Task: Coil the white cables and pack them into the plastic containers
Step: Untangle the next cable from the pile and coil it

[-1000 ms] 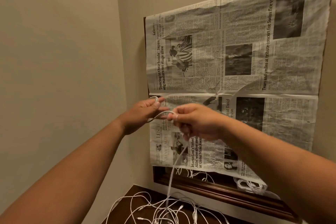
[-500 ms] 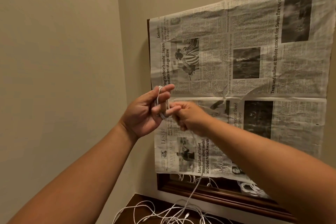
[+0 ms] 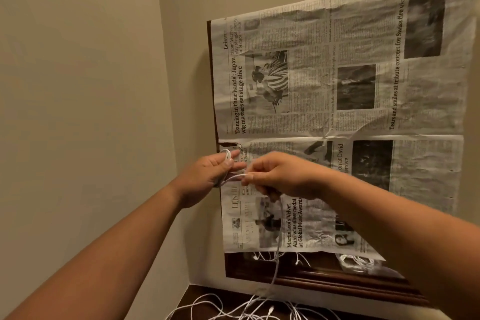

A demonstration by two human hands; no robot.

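Two plain beige walls (image 3: 78,86) meet in a corner, and on the right-hand one a spread newspaper (image 3: 324,86) hangs over a dark wooden frame (image 3: 324,284). Only the frame's left edge and bottom rail show past the paper. At the bottom of the head view a strip of dark wooden counter (image 3: 202,301) runs below the frame, and loose white cables (image 3: 233,309) lie tangled on it. More white cable shows in the glossy dark strip between the paper's lower edge and the rail, but I cannot tell whether that is real or a reflection. Both bare arms reach up and forward, and the hands meet in front of the newspaper's middle fold. The left hand (image 3: 207,176) has its palm turned towards the right. Its fingers are stretched out with a small coil (image 3: 226,154) of cable looped around them, and the thumb is pressed against the loops. The right hand (image 3: 283,176) is just beside it, almost touching, with its fingers curled and its thumb and forefinger pinching the cable (image 3: 277,254) where it leaves the coil. A short, taut stretch runs between the two hands. From under the right hand the cable drops, blurred, in front of the paper and the frame, down into the tangle on the counter.
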